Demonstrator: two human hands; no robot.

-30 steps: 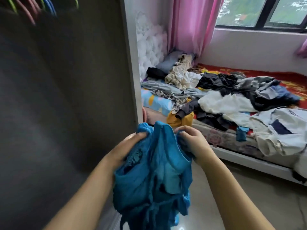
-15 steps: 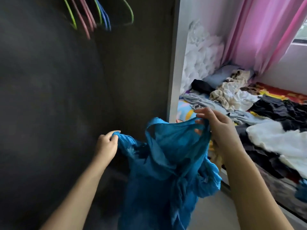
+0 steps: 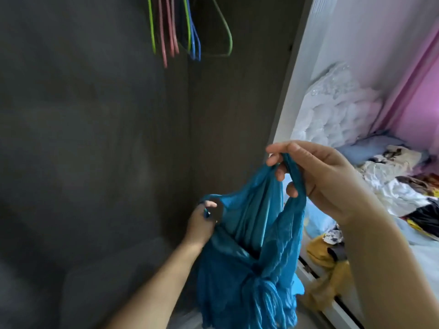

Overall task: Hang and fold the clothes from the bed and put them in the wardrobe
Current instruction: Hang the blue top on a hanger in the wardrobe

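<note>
Garment: blue top (image 3: 256,252), held up before the wardrobe (image 3: 95,138) (hangers (image 3: 175,32) above).
Left hand (image 3: 202,224): clamped on top's edge.
Right hand (image 3: 318,176): pinching its strap.

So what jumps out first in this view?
The blue garment, centre frame, pinched by the right hand at a strap and the left hand at its edge. Above hang empty coloured hangers in the dark wardrobe; clothes pile on the bed at right.
</note>
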